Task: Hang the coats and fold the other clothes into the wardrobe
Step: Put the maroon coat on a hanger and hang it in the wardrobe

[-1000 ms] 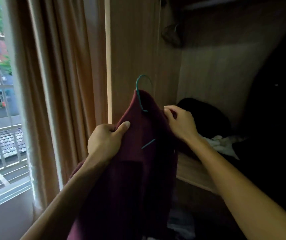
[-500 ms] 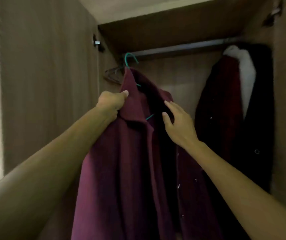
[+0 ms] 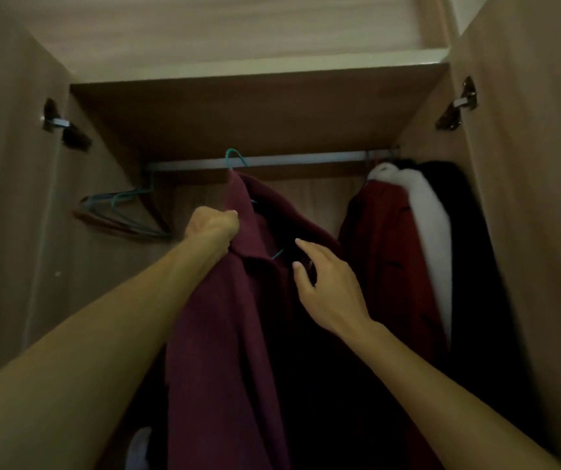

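Observation:
A maroon coat (image 3: 224, 334) hangs from a teal wire hanger (image 3: 236, 159) whose hook reaches the metal rail (image 3: 306, 161) inside the open wardrobe. My left hand (image 3: 213, 228) is clenched on the coat's collar just below the hook. My right hand (image 3: 326, 286) hovers at the coat's right lapel with fingers spread, touching or nearly touching the fabric. Whether the hook rests over the rail I cannot tell.
A red coat (image 3: 384, 252), a white garment (image 3: 424, 225) and a black coat (image 3: 469, 266) hang at the rail's right end. Several bare wire hangers (image 3: 119, 212) hang at the left end. Open wardrobe doors (image 3: 11, 198) flank both sides. Something pale (image 3: 138, 449) lies low down.
Both hands raised the maroon coat from shelf level by the window up to the wardrobe rail. My view tilted upward. The right hand's fingers came off the lapel and spread.

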